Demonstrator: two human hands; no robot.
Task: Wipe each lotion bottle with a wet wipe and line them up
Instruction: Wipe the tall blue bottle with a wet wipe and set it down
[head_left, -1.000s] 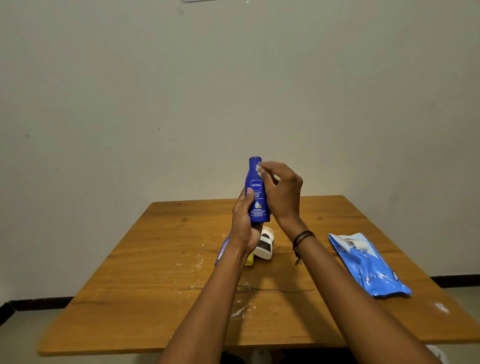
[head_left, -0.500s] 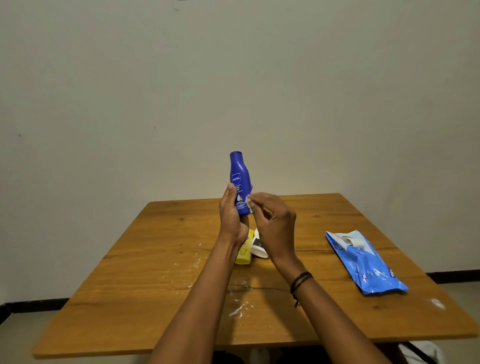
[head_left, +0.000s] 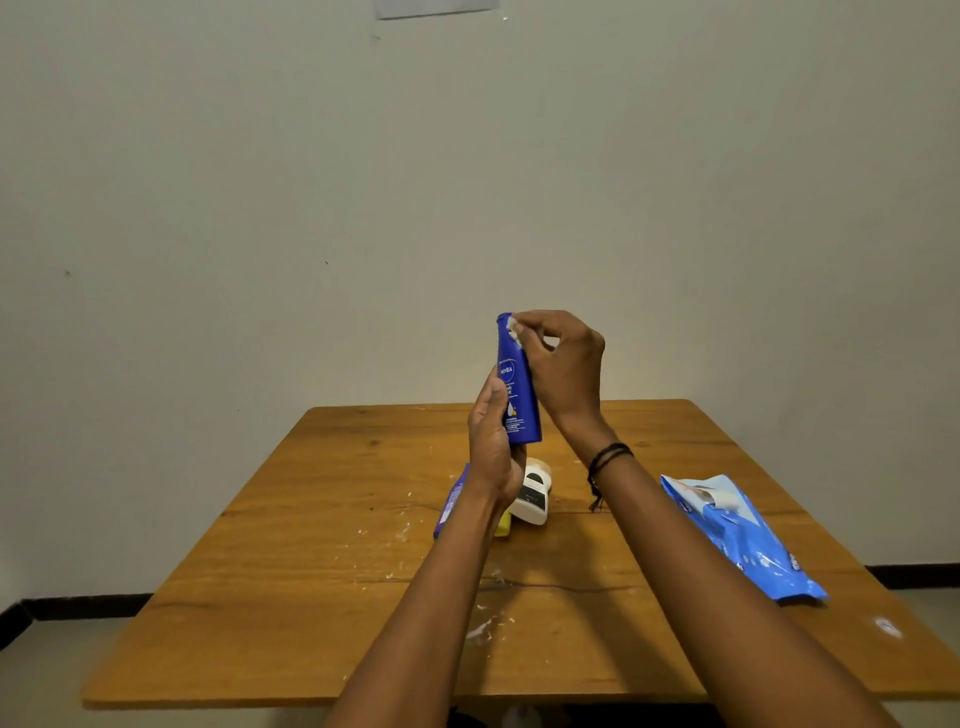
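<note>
A plain pale wall backs a wooden table (head_left: 311, 597) whose top is flecked with white smears (head_left: 483, 629) near its front middle. Above the table's centre, lifted clear of the wood, a dark blue Nivea lotion bottle (head_left: 519, 405) is held roughly upright, cap up, leaning slightly.

The left hand (head_left: 491, 447) wraps its fingers and thumb round the bottle's lower body, which looks meant to steady it and leave the shoulder and cap free for cleaning. The right hand (head_left: 563, 364) has its fingertips drawn together, pinching a small wad of white wet wipe (head_left: 513, 330) against the cap and neck. Raising the bottle off the table probably lets it be turned so every side gets reached.

The bottle is glossy, with a white round logo and small print on its front and a cap of the same blue; only a scrap of the wipe shows past the fingers.

On the table's centre, partly hidden by the left wrist, lie a white bottle (head_left: 532, 499), a yellow one (head_left: 503, 525) and a purple-blue one (head_left: 451, 501), on their sides and bunched, not lined up. Towards the table's right edge lies a light blue wipe pack (head_left: 748, 545), its flap peeled open.
</note>
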